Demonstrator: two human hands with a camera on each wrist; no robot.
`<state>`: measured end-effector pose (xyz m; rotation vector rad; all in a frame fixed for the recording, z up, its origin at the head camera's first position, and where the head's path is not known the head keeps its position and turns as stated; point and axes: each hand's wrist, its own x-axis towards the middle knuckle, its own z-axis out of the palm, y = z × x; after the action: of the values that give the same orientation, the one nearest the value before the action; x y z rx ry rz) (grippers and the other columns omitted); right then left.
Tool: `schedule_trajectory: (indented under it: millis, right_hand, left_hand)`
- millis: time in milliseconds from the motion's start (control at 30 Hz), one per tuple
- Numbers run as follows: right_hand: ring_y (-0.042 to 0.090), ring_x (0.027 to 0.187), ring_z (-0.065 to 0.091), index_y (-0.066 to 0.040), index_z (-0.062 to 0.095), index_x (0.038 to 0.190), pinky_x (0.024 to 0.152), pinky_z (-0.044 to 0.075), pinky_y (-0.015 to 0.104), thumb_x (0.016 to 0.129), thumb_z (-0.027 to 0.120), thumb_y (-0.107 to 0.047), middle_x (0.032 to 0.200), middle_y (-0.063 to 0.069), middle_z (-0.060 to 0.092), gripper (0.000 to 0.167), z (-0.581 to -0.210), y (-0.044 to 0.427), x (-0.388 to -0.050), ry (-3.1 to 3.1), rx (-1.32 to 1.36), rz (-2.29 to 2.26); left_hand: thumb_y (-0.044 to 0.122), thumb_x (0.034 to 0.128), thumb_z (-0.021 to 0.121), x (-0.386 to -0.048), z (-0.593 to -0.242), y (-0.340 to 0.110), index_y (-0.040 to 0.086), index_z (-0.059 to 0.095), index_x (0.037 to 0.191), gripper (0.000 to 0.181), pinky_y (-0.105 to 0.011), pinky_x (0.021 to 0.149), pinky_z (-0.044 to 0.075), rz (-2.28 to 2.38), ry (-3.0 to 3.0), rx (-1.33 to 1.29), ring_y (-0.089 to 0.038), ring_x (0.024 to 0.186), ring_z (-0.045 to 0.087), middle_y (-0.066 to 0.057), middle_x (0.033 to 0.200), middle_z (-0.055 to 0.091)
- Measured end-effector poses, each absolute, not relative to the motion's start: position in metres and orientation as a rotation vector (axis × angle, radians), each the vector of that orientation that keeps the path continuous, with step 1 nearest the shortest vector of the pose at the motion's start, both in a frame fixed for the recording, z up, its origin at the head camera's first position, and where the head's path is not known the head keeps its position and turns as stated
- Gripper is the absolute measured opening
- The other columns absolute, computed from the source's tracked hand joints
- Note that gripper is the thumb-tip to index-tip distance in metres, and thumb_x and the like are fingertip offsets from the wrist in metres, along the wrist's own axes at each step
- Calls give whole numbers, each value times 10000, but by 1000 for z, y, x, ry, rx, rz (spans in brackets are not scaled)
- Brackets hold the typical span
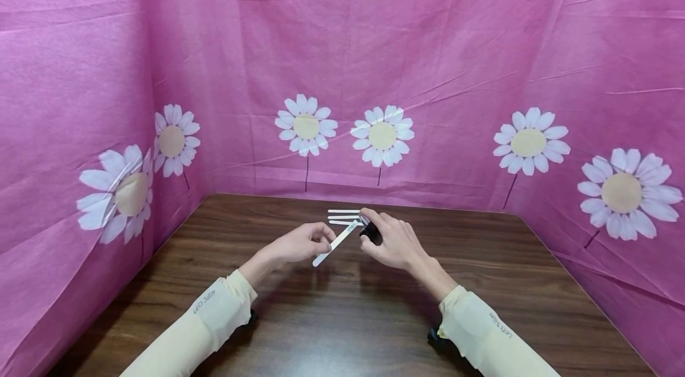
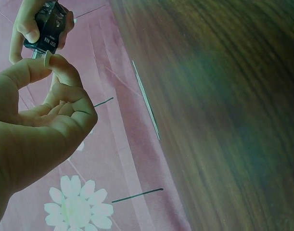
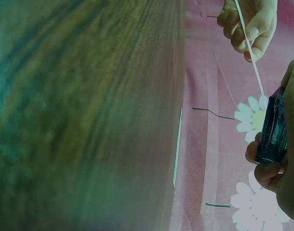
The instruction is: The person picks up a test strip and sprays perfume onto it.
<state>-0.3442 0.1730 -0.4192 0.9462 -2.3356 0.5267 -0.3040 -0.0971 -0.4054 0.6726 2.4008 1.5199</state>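
Observation:
My left hand (image 1: 299, 244) pinches a white paper tester strip (image 1: 339, 241) between thumb and fingertips, near the strip's lower end. The strip slants up to the right, with small print at its far end. My right hand (image 1: 397, 241) grips a small dark perfume bottle (image 2: 51, 24) with pale lettering. Its index finger lies over the bottle's top. In the right wrist view, the strip's far end (image 3: 260, 86) comes close to the bottle (image 3: 273, 132); I cannot tell whether they touch. Beyond the hands, several white strips (image 1: 342, 211) lie side by side on the table, partly hidden by the right hand.
The dark wood table (image 1: 342, 317) reaches back to a pink cloth (image 1: 332, 38) printed with white daisies, which also stands along both sides. Dark devices, one of them the right wrist device (image 1: 436, 336), sit under both cream sleeves.

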Motion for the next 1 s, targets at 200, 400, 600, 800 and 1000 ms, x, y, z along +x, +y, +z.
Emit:
schedule_trajectory:
  millis: [200,400,600,800,1000]
  right_hand:
    - [160,616,514,-286,562,1348,510,426,359,808,634,-383,834,-45,588,553,-420,173,-344,-2333,949,528]
    - [161,609,513,-301,568,1340,502,423,359,803,644,-384,828,-47,589,549,-420,172,-343,-2342,947,528]
    - [149,593,499,-301,568,1335,492,410,347,806,642,-386,806,-57,570,541,-420,172,-344,-2345,947,523]
    - [168,589,501,-274,576,1334,491,414,354,806,647,-392,821,-45,576,546,-420,172,-345,-2313,939,528]
    - [171,587,507,-277,572,1343,490,417,355,805,644,-398,834,-40,589,555,-419,172,-345,-2315,934,527]
  left_hand:
    - [45,932,627,-304,-406,-96,-12,614,1137,213,-383,709,488,1528,2387,675,-165,751,573,-74,859,634]
    - [33,928,617,-303,-406,-96,-18,609,1131,210,-370,680,482,1526,2380,686,-158,729,568,-81,847,633]
    - [38,925,619,-303,-405,-96,-17,609,1132,214,-347,660,467,1522,2387,684,-155,721,559,-56,830,624]
    - [45,929,626,-304,-404,-96,-15,612,1138,218,-384,694,484,1510,2395,684,-163,738,575,-64,851,630]
    - [50,927,622,-303,-405,-97,-13,612,1134,217,-385,694,480,1504,2406,680,-163,745,571,-62,853,631]
